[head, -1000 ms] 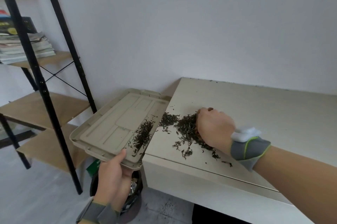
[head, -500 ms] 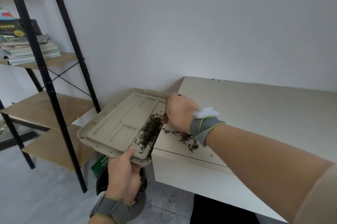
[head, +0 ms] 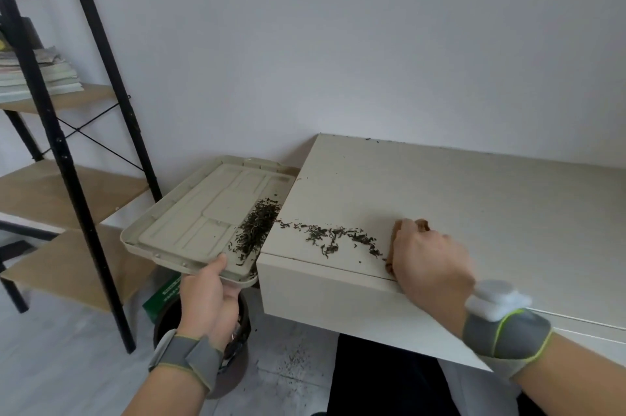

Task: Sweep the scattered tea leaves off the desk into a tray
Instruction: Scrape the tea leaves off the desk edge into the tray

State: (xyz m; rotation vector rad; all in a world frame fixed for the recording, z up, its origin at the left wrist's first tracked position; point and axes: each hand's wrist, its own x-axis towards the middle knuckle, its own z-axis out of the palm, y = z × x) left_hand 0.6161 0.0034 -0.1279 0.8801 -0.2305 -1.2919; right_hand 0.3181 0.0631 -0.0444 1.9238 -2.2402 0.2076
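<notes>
A beige tray is held level against the desk's left edge by my left hand, which grips its near rim. A pile of dark tea leaves lies in the tray's right part. A thin trail of tea leaves stretches across the pale desk from its left edge to my right hand. That hand rests on its side on the desk, curled around a small brown object that pokes out beyond the fingers.
A black metal shelf with wooden boards stands at the left, with stacked books on it. A dark bin and a green box sit under the tray. Some leaves lie on the floor.
My right hand pushed the heap of leaves left over the desk edge into the tray, then drew back to the right. Only a thin trail is left on the desk.
</notes>
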